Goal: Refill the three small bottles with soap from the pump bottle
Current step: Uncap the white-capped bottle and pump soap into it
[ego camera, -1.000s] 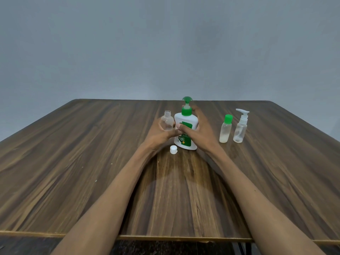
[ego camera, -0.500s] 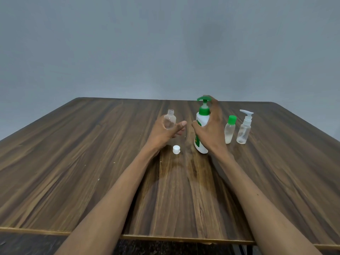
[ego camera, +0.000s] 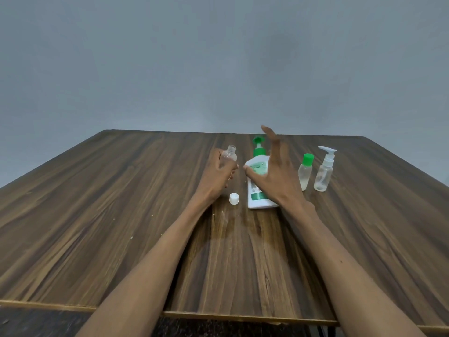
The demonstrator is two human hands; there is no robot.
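My left hand (ego camera: 220, 175) grips a small clear bottle (ego camera: 229, 156) with no cap, held upright above the table. Its white cap (ego camera: 234, 198) lies on the wood just below. The white pump bottle (ego camera: 258, 181) with a green pump head stands right of it. My right hand (ego camera: 274, 171) is raised in front of the pump bottle, fingers spread and straight, holding nothing. A small bottle with a green cap (ego camera: 305, 171) and a clear bottle with a white spray pump (ego camera: 324, 169) stand to the right.
Everything sits on a dark wooden table (ego camera: 121, 215) with a light front edge. A plain grey wall stands behind the table's far edge.
My right hand has let go of the pump bottle and lifted with fingers spread. The pump bottle now faces me with its label. My left hand still holds the uncapped bottle.
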